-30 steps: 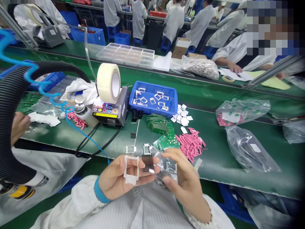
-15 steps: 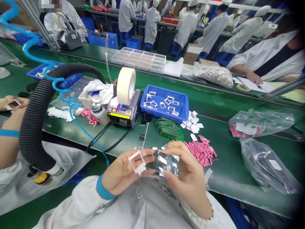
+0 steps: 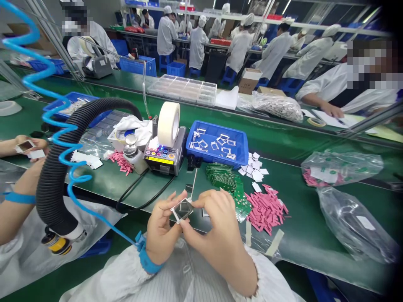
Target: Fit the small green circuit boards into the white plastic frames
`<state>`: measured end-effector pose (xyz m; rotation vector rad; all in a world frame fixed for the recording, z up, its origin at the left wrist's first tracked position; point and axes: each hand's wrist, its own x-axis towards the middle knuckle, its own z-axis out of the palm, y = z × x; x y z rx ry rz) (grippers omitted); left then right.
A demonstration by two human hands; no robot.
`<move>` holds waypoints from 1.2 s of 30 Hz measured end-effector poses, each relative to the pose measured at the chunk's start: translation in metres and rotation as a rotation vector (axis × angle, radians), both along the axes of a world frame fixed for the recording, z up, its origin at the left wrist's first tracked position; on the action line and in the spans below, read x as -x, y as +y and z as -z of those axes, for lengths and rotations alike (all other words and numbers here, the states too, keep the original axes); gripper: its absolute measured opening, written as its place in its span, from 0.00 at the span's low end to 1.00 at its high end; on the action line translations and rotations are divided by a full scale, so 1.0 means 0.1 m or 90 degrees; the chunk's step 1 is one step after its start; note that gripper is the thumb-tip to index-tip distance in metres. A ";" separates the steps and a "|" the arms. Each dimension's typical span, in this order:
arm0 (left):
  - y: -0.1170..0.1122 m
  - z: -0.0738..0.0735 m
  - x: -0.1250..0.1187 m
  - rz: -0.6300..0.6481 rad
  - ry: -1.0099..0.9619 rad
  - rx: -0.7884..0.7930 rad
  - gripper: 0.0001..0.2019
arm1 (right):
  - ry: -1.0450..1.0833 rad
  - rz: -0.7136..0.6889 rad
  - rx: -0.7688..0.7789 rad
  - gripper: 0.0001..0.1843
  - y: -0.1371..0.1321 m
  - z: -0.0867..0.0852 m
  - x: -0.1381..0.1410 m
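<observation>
Between both hands is a small white plastic frame [image 3: 176, 216] with a dark, glassy display panel [image 3: 184, 206] lying in or against it; I cannot tell if it is fully seated. My left hand [image 3: 164, 233] is closed on the frame's left side, thumb below and fingers behind. My right hand [image 3: 214, 222] pinches the right side, its thumb at the lower corner and its index finger at the upper right. A blue wrist strap [image 3: 149, 256] circles my left wrist. Behind the hands lies a stack of green circuit boards [image 3: 222, 176], beside a pile of pink strips [image 3: 267, 209].
A blue tray [image 3: 217, 142] holds several white frames. A tape dispenser [image 3: 163, 155] and bottle [image 3: 134, 157] stand left of it. White pads [image 3: 253, 167] lie right. A black hose [image 3: 47, 167] and coiled blue cord [image 3: 72, 151] hang at left, near a co-worker's hands [image 3: 31, 147].
My hands have come together. The dark panel, earlier in my right hand with clear film, is now at the white frame. The clear film is no longer visible in my right hand.
</observation>
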<state>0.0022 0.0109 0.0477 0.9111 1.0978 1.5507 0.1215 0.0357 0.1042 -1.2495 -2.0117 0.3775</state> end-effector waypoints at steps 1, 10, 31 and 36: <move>0.00 0.01 -0.02 -0.017 -0.006 0.006 0.11 | -0.005 0.003 -0.006 0.09 0.00 0.01 0.02; 0.01 0.13 -0.11 -0.117 -0.074 0.034 0.14 | -0.019 -0.020 0.074 0.13 0.09 0.14 0.11; 0.07 0.21 0.11 0.419 -0.412 0.219 0.19 | -0.293 0.484 0.242 0.08 1.04 0.87 -1.87; 0.11 0.15 0.08 0.399 -0.442 0.186 0.20 | -0.169 0.400 0.185 0.16 0.76 0.59 -1.54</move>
